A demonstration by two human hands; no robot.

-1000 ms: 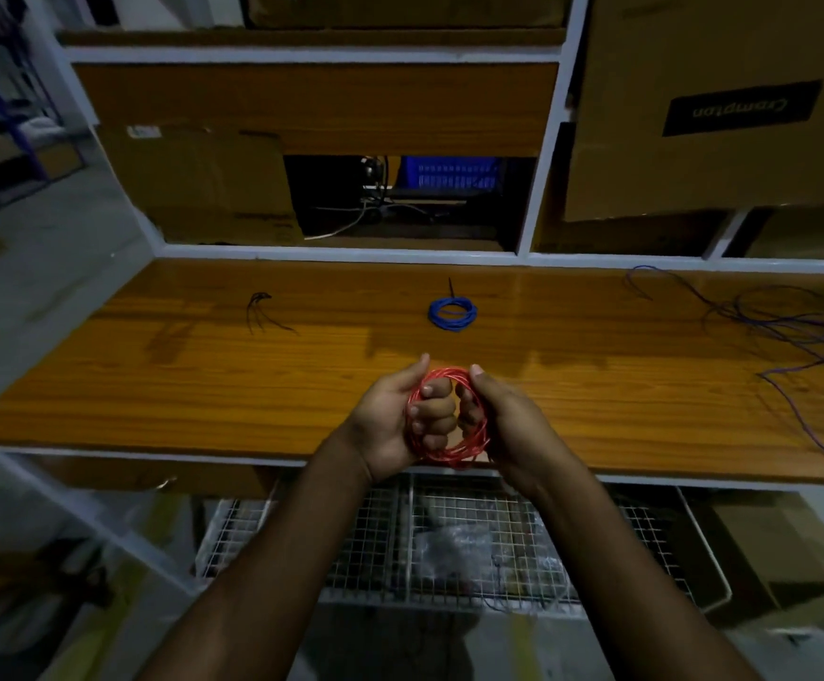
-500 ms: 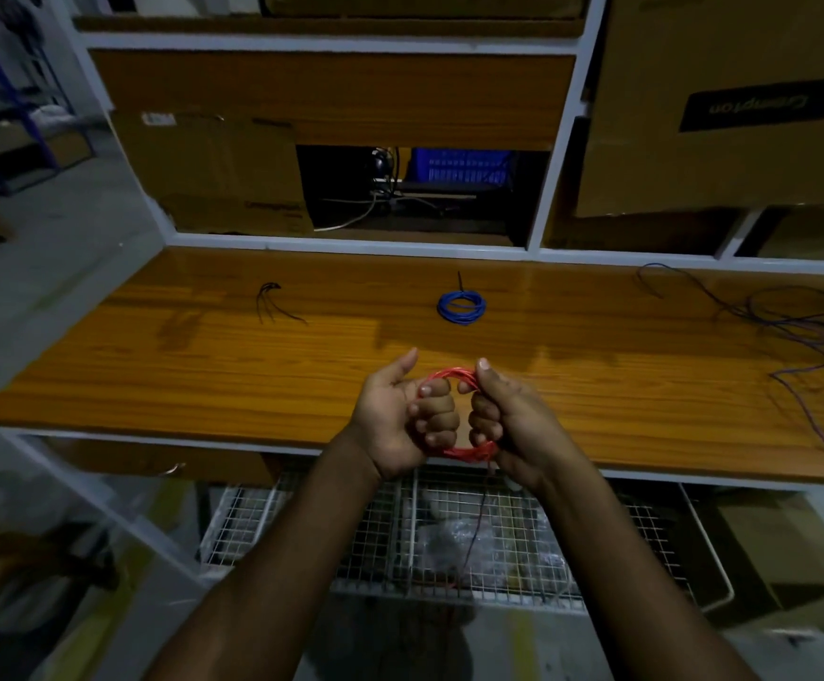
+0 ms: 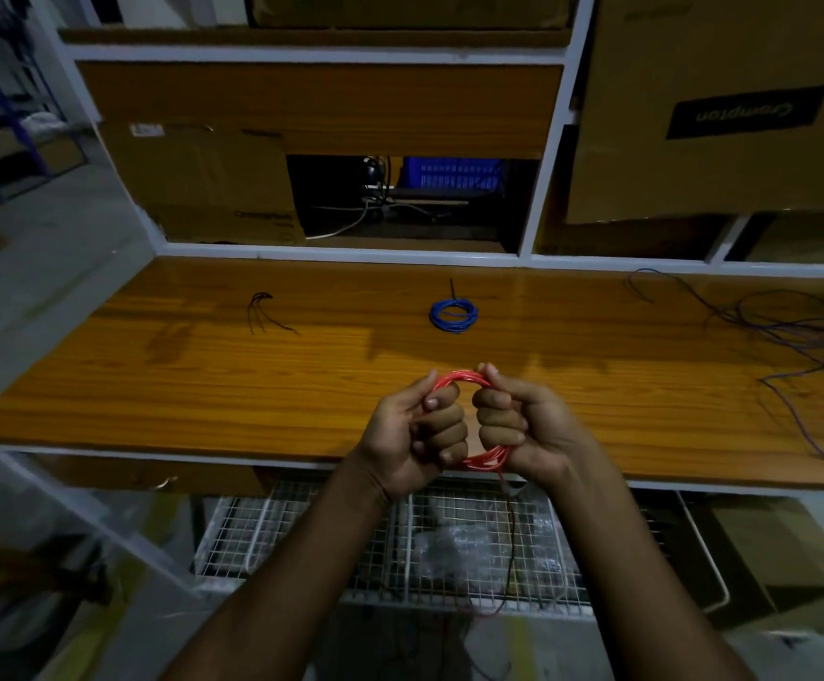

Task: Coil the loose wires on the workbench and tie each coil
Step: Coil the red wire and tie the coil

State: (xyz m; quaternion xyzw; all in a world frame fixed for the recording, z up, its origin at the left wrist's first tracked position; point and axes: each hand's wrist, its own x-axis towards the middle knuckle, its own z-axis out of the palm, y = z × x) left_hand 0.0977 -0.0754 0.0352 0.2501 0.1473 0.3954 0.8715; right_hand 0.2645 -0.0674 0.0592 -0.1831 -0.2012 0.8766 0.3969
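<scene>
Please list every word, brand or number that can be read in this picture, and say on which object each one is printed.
"Crompton": upside down on a black label on the large cardboard box at upper right.
Printed word on the lower edge of the cardboard box at left: too blurred to read.
White sticker on that same box: too small to read.

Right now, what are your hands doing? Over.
Left hand and right hand grip red coil. Not tied. Loose tail hangs below. Nothing in the way.
</scene>
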